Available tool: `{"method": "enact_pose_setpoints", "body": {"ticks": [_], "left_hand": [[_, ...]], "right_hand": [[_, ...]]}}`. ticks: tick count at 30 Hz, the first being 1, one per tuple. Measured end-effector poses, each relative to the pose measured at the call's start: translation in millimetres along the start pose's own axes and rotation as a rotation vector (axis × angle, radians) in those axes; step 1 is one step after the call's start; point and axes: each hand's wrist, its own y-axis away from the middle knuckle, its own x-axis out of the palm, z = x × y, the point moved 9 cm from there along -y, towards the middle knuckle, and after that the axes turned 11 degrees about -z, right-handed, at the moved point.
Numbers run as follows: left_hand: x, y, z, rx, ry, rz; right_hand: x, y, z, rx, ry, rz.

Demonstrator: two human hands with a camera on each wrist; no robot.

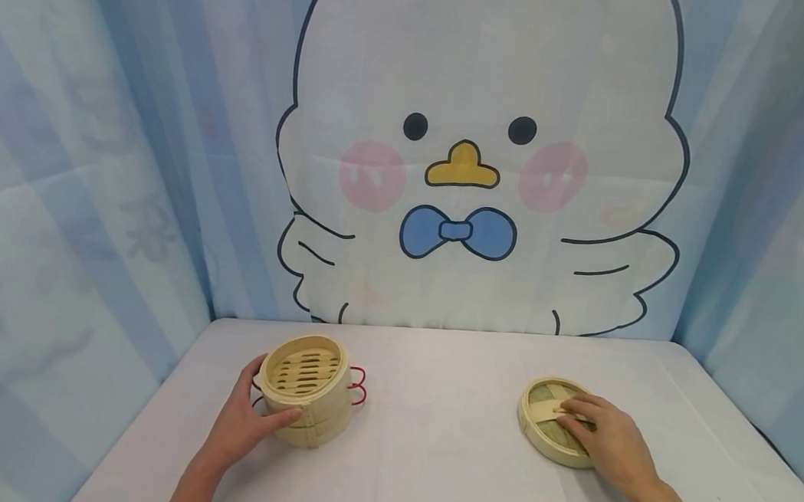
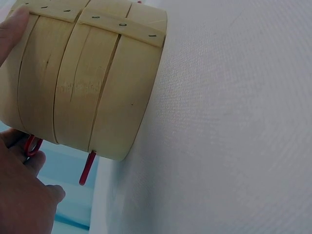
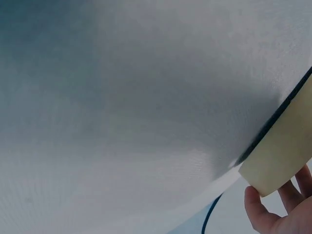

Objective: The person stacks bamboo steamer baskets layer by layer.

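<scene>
On the left of the table, in the head view, stands a bamboo steamer (image 1: 309, 406) of stacked tiers, its slatted inside showing from above. My left hand (image 1: 242, 423) grips it from the left, the thumb across the front and the fingers round the far left side. Thin red loop handles (image 1: 359, 386) stick out from its sides; in the left wrist view a red loop (image 2: 87, 168) hangs near my fingers. At the right lies a round bamboo lid (image 1: 549, 438) with a woven top. My right hand (image 1: 608, 440) pinches the strap across its top.
A white cloth covers the table (image 1: 434, 406), whose back edge meets a curtain (image 1: 469, 286) printed with a white bird in a blue bow tie. Blue and white curtains (image 1: 67, 184) hang at both sides. A wide gap separates steamer and lid.
</scene>
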Motion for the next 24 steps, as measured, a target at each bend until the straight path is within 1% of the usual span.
{"method": "enact_pose_setpoints", "body": {"ticks": [4, 7, 18, 24], "left_hand": [[0.1, 0.4, -0.9, 0.005, 0.007, -0.002], [0.1, 0.5, -0.7, 0.004, 0.007, -0.002], [-0.2, 1.3, 1.4, -0.026, -0.04, 0.001], [-0.4, 1.4, 1.2, -0.031, -0.05, 0.004]], "right_hand": [[-5.0, -3, 5, -0.031, -0.008, -0.048], [-7.3, -6, 9, -0.035, -0.009, -0.064], [-11.5, -20, 25, -0.022, -0.016, -0.069], [-14.5, -27, 37, -0.052, -0.029, -0.106]]}}
